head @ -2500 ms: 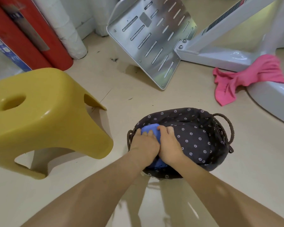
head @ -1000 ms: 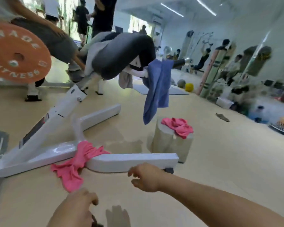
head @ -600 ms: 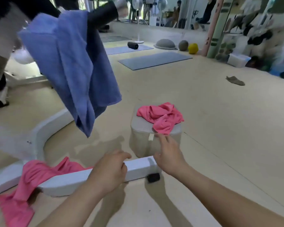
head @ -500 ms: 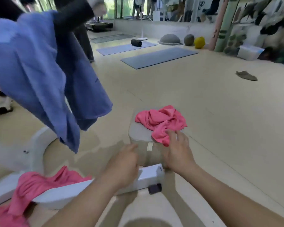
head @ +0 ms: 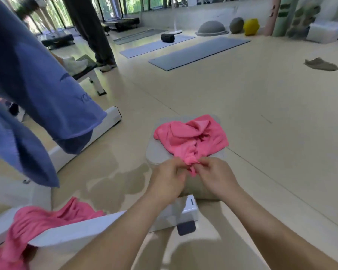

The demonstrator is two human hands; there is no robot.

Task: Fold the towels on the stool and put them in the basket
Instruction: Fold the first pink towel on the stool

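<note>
Together left hand [head: 168, 180], right hand [head: 217, 178] pinch pink towel [head: 191, 137] near edge.

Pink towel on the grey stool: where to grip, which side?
Take the pink towel by its bunched near end spilling over the front edge of the stool; come from the near side. It hangs off the seat, free to pinch. Left hand and right hand pinch there.

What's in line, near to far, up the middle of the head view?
Nearest first: white metal machine leg with dark end cap → left hand and right hand, side by side → crumpled pink towel they pinch, on grey padded stool → long grey exercise mat → grey half-dome balance trainer.
</note>
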